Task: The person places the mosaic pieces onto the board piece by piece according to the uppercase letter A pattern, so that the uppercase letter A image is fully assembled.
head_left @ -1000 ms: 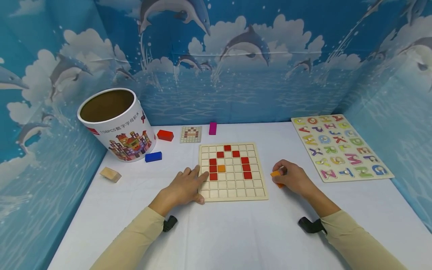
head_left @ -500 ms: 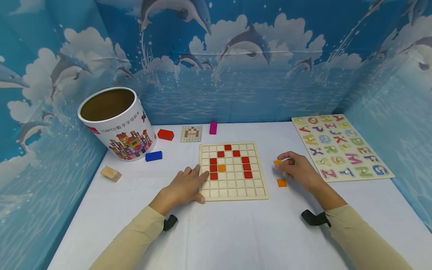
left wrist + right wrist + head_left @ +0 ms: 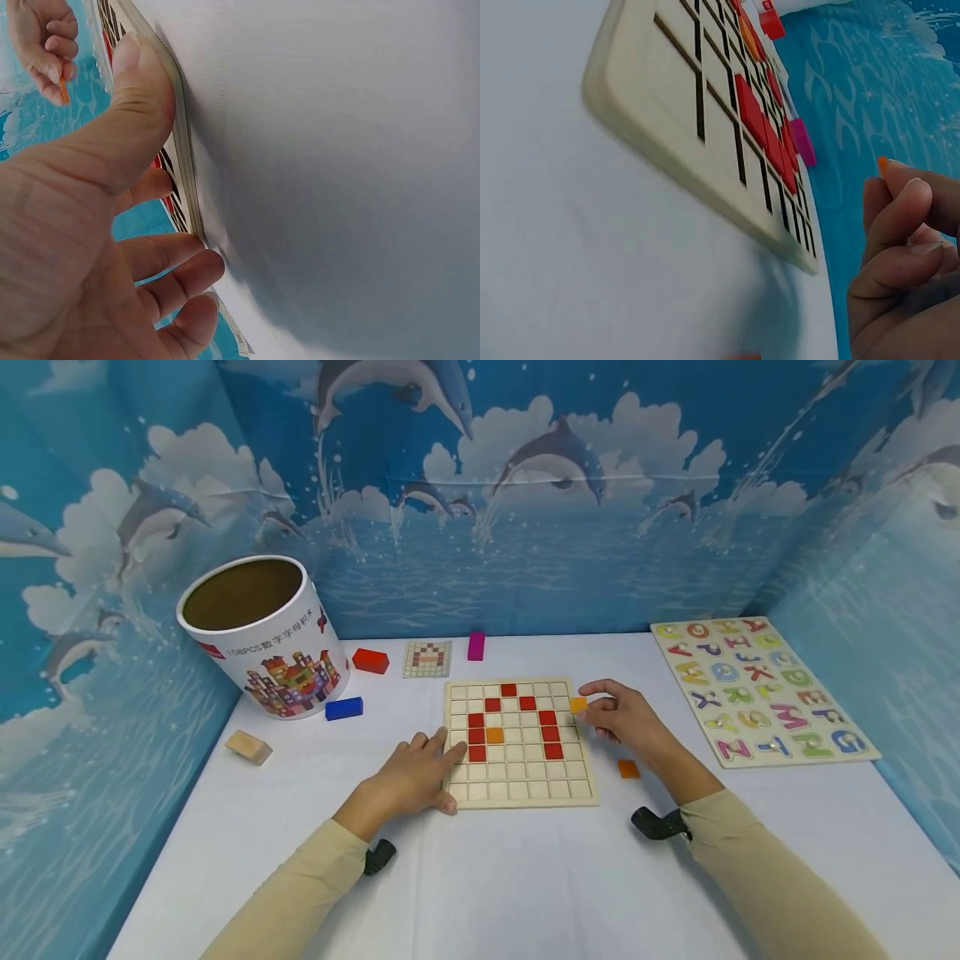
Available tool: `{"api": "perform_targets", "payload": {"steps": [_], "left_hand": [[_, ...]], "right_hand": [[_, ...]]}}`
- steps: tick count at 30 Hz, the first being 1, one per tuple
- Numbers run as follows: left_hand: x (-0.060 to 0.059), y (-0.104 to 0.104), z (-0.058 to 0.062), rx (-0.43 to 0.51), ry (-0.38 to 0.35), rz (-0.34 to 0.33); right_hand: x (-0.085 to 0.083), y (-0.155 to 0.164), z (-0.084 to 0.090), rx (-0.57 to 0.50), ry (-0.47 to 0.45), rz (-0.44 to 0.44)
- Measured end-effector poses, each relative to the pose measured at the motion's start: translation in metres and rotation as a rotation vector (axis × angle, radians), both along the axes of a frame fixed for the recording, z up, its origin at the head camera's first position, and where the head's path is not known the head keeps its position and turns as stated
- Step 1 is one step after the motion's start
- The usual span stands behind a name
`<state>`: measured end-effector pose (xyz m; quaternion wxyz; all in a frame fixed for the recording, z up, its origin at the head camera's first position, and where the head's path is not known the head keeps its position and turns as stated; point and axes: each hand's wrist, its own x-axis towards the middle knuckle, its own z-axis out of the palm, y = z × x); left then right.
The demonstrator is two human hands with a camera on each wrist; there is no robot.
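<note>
Two hands are working at a pale wooden grid board (image 3: 521, 777) lying flat on the white surface (image 3: 495, 877). The right hand (image 3: 626, 720) is pinching a small orange tile (image 3: 577, 704) between thumb and fingertips, holding it over the board's right edge, level with the upper rows; the right wrist view shows only a sliver of that tile at the fingertips (image 3: 900, 196). The left hand (image 3: 408, 775) is lying spread and relaxed at the board's left edge, its fingers resting on the outer column and its thumb pressing against the near left corner, gripping nothing. Red tiles (image 3: 551, 733) are sitting in the grid in an arch shape, and one orange tile (image 3: 494, 735) is sitting just beside the arch's left leg, inside it. Another loose orange tile (image 3: 628, 768) is lying on the surface just right of the board, close to the right wrist. Behind the board, a small pattern card (image 3: 427, 658) and a magenta block (image 3: 476, 646) are lying near the back wall. To the left, an open cylindrical tub (image 3: 262, 639) is standing with a red block (image 3: 371, 660) and a blue block (image 3: 344, 708) near it, and a plain wooden block (image 3: 248, 747) is lying further left. An alphabet puzzle board (image 3: 757, 689) is lying well apart on the right.
</note>
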<state>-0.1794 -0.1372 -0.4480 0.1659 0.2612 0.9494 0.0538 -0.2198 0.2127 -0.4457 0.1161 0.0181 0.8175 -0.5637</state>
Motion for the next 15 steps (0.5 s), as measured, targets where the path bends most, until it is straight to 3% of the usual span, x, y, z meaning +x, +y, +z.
{"api": "perform_targets", "payload": {"steps": [8, 15], "left_hand": [[0.000, 0.000, 0.000, -0.002, 0.004, 0.005], [-0.001, 0.001, -0.001, -0.006, 0.007, 0.001]], "right_hand": [[-0.012, -0.042, -0.009, -0.032, -0.049, 0.094], [-0.010, -0.070, -0.017, 0.127, 0.049, 0.263]]}}
